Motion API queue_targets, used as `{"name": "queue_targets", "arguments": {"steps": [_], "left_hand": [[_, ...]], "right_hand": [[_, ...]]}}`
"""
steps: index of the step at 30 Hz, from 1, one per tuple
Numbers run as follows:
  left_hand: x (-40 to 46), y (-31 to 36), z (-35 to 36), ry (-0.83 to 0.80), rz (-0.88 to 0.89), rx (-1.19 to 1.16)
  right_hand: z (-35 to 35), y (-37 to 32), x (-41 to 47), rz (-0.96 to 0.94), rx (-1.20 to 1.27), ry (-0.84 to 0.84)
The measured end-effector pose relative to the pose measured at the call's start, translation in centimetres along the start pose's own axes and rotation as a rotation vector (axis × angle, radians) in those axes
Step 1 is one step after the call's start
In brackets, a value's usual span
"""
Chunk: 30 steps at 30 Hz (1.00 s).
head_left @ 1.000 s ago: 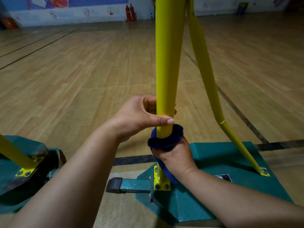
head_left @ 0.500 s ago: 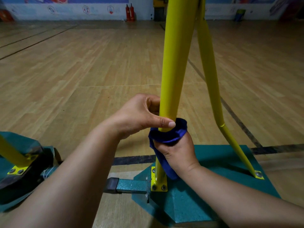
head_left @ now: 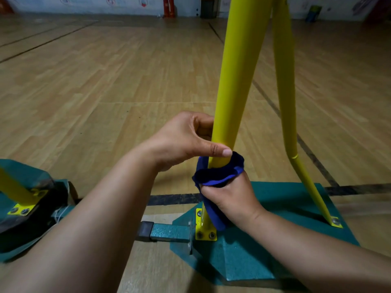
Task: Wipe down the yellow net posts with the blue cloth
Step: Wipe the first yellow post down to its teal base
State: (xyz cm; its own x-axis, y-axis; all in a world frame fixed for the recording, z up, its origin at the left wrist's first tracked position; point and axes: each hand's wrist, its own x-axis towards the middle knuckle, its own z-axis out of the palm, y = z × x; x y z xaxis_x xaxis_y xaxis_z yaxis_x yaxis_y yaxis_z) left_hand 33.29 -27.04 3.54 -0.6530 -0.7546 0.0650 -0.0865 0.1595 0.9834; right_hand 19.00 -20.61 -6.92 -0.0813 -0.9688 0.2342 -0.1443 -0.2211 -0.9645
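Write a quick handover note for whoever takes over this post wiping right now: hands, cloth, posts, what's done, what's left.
Left hand grips the main yellow post bare, just above the cloth. Right hand holds the blue cloth wrapped round the post low down, near the green base.
Done: cannot tell how much is wiped.
Left: probably the slanted brace and the second post at far left.

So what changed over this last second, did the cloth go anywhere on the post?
The right hand slid the cloth a little way up the post from near its foot. The left hand keeps gripping the post just above the cloth. Nothing was let go; the base stayed put.
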Motion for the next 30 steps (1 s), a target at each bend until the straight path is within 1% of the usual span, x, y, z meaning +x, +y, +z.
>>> {"name": "queue_targets", "arguments": {"steps": [2,4,7,15,18,20,22,24,26,28,30], "left_hand": [[-0.1,-0.2,0.1,0.008,-0.003,-0.011],[-0.1,-0.2,0.1,0.011,-0.009,-0.013],[0.1,-0.3,0.0,0.010,-0.017,-0.014],[0.1,-0.4,-0.1,0.023,-0.025,0.004],[-0.1,-0.4,0.0,0.031,-0.029,0.015],[-0.2,-0.3,0.1,0.032,-0.033,0.015],[-0.4,-0.2,0.2,0.037,-0.036,0.026],[-0.5,-0.1,0.3,0.046,-0.046,0.044],[-0.6,0.0,0.3,0.046,-0.055,0.066],[-0.6,0.1,0.4,0.044,-0.061,0.092],[-0.7,0.2,0.6,0.050,-0.070,0.115]], "right_hand": [[-0.7,0.0,-0.1,0.009,0.000,-0.099],[-1.3,0.0,-0.3,0.020,-0.066,-0.180],[-1.9,0.4,-0.3,0.046,-0.124,-0.226],[-2.6,1.4,-0.2,0.187,-0.094,-0.189],[-1.6,1.5,-0.3,0.219,-0.092,-0.138],[-1.3,1.6,-0.3,0.255,-0.023,-0.122],[-1.2,1.7,-0.2,0.300,0.063,-0.145],[-1.1,1.8,-0.3,0.346,0.094,-0.155],[-1.1,2.2,-0.4,0.354,0.055,-0.124],[-1.1,2.2,-0.5,0.347,0.011,-0.133],[-1.1,2.2,-0.4,0.354,0.035,-0.124]]}}
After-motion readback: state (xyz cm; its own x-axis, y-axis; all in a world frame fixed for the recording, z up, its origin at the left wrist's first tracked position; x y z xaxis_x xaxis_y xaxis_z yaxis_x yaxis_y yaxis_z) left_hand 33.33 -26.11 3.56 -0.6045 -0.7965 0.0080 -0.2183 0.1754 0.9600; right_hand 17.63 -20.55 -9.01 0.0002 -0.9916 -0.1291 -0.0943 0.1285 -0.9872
